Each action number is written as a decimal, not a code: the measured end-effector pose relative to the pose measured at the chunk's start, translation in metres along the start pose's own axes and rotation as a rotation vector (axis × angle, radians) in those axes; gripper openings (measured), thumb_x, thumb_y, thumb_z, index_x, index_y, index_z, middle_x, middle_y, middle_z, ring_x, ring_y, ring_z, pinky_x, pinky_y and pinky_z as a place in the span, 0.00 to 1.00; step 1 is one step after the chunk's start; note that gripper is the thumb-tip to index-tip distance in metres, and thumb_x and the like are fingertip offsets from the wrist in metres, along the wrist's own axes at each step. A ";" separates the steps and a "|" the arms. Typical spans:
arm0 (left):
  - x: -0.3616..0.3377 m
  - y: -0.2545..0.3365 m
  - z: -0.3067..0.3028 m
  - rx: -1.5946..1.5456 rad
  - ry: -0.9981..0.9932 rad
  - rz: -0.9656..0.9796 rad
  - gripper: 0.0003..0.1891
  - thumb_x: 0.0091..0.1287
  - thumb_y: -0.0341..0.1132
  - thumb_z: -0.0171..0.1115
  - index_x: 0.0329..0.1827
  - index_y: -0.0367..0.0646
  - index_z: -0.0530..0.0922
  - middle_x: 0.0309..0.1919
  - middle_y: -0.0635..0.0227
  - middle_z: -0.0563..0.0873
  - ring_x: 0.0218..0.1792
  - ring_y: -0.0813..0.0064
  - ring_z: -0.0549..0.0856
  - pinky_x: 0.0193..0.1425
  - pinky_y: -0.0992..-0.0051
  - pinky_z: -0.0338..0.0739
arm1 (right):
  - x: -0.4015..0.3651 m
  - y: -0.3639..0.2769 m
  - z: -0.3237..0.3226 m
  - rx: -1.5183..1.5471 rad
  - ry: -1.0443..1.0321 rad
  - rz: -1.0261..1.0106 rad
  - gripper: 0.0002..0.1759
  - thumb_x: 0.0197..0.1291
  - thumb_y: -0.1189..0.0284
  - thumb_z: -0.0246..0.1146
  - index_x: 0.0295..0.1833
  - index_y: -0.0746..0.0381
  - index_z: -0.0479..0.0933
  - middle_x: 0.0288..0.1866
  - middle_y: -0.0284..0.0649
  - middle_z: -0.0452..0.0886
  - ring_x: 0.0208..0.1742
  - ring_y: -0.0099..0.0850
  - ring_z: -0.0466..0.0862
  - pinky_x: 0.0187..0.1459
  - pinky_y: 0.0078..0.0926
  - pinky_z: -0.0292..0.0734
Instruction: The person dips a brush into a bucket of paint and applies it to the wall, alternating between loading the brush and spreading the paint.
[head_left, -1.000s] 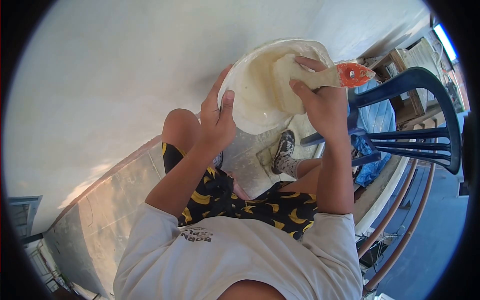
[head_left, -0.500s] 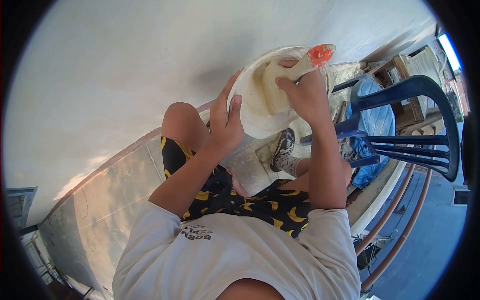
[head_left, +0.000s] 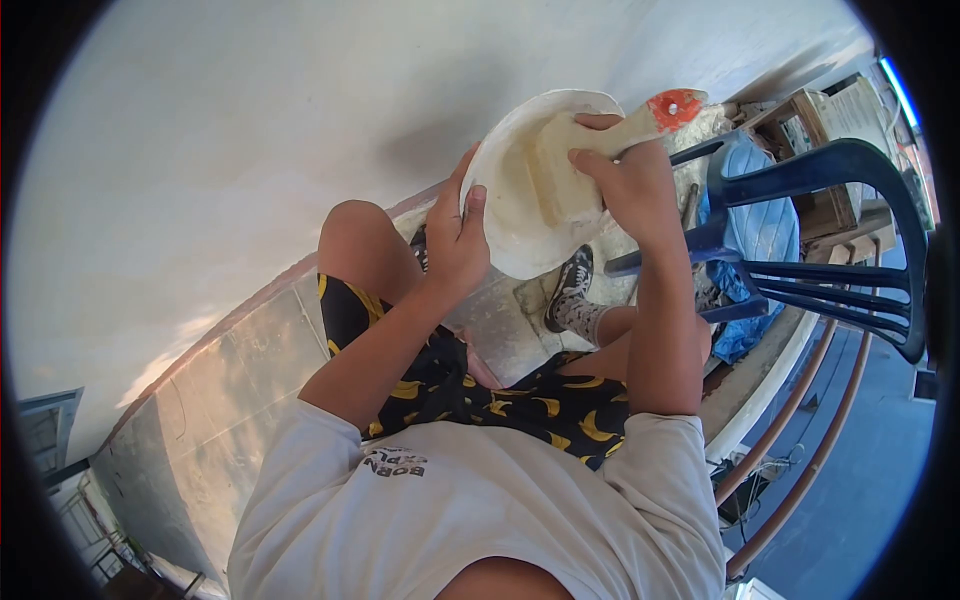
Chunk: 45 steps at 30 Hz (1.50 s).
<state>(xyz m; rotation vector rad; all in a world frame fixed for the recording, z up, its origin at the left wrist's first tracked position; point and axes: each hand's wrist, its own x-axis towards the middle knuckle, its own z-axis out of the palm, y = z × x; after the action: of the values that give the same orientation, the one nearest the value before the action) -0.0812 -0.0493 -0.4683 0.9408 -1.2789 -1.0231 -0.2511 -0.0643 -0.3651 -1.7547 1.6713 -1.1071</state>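
Note:
My left hand (head_left: 457, 230) grips the left rim of a white, paint-coated bowl (head_left: 503, 170), thumb on the inside and fingers behind it. The bowl is tilted, so its inside faces me. In my right hand (head_left: 632, 190) is a wide paintbrush (head_left: 570, 165), held around the base of its handle. Its broad, cream-coloured head lies over the inside of the bowl. The handle points up and right, ending in a worn red tip with a hole. My right fingers are partly hidden behind the handle.
A pale wall (head_left: 250, 150) rises along the left and front. To the right stands a dark blue plastic chair (head_left: 850, 165), with blue plastic sheeting (head_left: 755, 215) and a wooden crate (head_left: 825, 190) beyond it. Brown railings (head_left: 800, 450) edge the right side above a drop.
My right hand and the paintbrush have moved a little right across the bowl. The bowl has turned slightly, with its left rim still in my left hand.

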 end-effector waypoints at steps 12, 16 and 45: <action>-0.028 -0.106 -0.002 -0.207 0.035 -0.596 0.16 0.72 0.31 0.43 0.60 0.35 0.66 0.51 0.59 0.78 0.49 0.70 0.79 0.54 0.72 0.72 | -0.091 0.089 0.049 0.167 0.133 -0.052 0.20 0.54 0.78 0.63 0.54 0.67 0.74 0.44 0.50 0.81 0.44 0.34 0.83 0.46 0.23 0.75; -0.031 -0.117 0.000 -0.214 0.050 -0.659 0.16 0.72 0.31 0.42 0.60 0.34 0.65 0.52 0.59 0.77 0.50 0.69 0.79 0.55 0.71 0.72 | -0.094 0.107 0.053 0.105 0.098 -0.092 0.20 0.55 0.78 0.62 0.55 0.67 0.73 0.47 0.51 0.80 0.46 0.36 0.83 0.49 0.24 0.75; -0.020 -0.133 0.007 -0.304 0.237 -0.662 0.18 0.72 0.31 0.41 0.63 0.37 0.61 0.55 0.57 0.74 0.53 0.65 0.77 0.56 0.67 0.74 | -0.026 0.166 0.035 1.441 0.626 0.334 0.25 0.60 0.78 0.52 0.64 0.66 0.62 0.61 0.44 0.70 0.61 0.36 0.72 0.60 0.36 0.70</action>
<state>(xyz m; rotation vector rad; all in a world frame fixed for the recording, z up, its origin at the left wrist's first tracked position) -0.0985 -0.0690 -0.6007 1.2326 -0.5874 -1.5096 -0.3188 -0.0699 -0.5221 -0.2143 0.7975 -2.0075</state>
